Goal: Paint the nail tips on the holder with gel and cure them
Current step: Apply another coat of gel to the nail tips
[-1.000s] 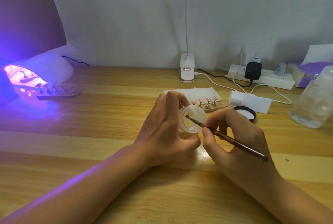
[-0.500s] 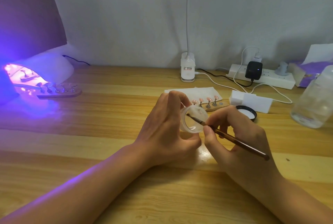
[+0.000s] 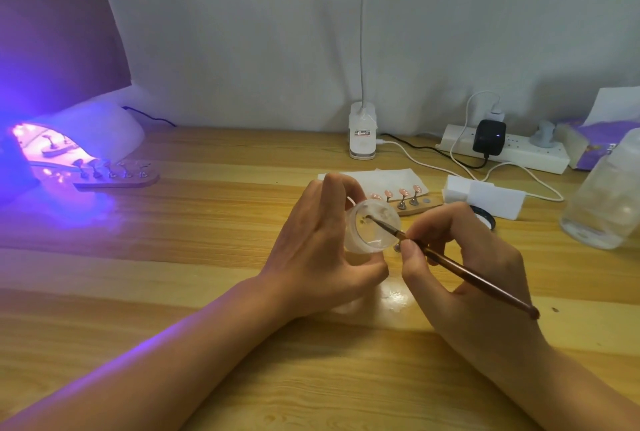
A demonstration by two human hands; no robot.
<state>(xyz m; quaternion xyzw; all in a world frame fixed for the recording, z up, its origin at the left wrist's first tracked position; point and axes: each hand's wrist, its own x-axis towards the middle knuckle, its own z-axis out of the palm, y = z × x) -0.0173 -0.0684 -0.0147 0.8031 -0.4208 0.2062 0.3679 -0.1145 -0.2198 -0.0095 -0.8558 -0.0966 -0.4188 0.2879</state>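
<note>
Wooden table [image 3: 173, 257]: left hand [image 3: 322, 250] grips tilted gel pot [image 3: 372, 226]; right hand [image 3: 464, 267] pinches brush [image 3: 450, 262], tip inside, probably loading gel. Next: carry brush to nail tips [image 3: 401, 193] on holder [image 3: 420, 206] behind pot.

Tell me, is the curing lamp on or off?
On: purple light glows inside the curing lamp and spills onto the table.
</note>
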